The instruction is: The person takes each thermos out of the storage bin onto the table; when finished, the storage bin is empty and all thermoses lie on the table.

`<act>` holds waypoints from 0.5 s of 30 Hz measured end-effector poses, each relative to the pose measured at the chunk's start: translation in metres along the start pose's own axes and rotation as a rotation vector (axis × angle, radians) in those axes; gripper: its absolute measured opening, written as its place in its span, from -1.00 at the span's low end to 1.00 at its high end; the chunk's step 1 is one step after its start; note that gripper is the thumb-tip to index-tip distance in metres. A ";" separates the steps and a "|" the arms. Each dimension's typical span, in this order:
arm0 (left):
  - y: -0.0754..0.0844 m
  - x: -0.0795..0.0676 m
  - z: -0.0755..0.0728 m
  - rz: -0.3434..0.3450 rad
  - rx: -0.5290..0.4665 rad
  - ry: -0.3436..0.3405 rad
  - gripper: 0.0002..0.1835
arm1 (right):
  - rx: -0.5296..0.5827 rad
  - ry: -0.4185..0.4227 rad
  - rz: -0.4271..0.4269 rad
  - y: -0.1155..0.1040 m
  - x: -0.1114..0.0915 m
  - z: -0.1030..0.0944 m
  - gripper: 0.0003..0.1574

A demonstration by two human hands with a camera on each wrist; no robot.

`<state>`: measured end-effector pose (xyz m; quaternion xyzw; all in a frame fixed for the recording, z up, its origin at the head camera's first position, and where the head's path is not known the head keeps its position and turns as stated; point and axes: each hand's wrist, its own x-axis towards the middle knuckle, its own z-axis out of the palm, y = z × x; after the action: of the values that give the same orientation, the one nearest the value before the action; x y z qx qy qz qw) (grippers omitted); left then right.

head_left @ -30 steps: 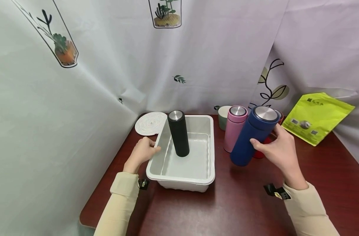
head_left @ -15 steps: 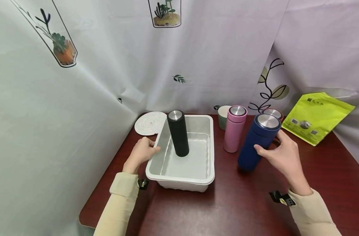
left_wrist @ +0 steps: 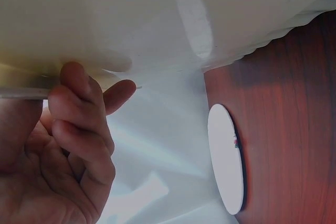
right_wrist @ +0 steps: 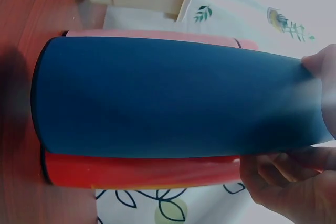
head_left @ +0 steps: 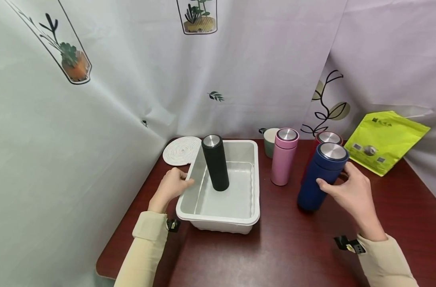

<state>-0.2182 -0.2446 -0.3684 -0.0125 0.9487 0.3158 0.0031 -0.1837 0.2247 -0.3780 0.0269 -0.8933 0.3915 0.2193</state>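
Note:
In the head view my left hand (head_left: pixel 170 185) pinches the left rim of a light grey plastic bin (head_left: pixel 220 220). The left wrist view shows the rim running between thumb and curled fingers. A black thermos (head_left: pixel 216 165) with a steel-topped lid stands inside the bin. My right hand (head_left: pixel 354 193) grips a blue thermos (head_left: pixel 316 181) near its upper part, thumb on the near side; its base is close over the table. Directly behind it is a red thermos (head_left: pixel 330 137), mostly hidden. A pink thermos (head_left: pixel 284 161) stands upright between the bin and the blue one.
A green cup (head_left: pixel 270 143) stands behind the pink thermos, near the curtain. At the back left lies a round white woven mat (head_left: pixel 182 150). A lime-yellow pouch (head_left: pixel 386 143) leans against the curtain at the back right. The reddish-brown table (head_left: pixel 275 255) extends in front.
My right hand has carried the blue thermos right and down, away from the pink one and in front of the red one. It is now less tilted. My left hand stays on the rim.

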 end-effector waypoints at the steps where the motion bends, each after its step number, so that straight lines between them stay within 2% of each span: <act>1: 0.000 0.000 0.000 0.000 0.001 0.000 -0.73 | -0.005 0.000 0.006 0.001 0.000 -0.001 -0.19; 15: -0.002 0.002 0.001 0.005 -0.015 0.006 -0.75 | -0.019 0.004 0.081 0.018 0.003 -0.009 -0.19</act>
<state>-0.2199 -0.2458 -0.3708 -0.0110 0.9464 0.3228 -0.0008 -0.1868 0.2440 -0.3833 -0.0121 -0.8968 0.3916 0.2056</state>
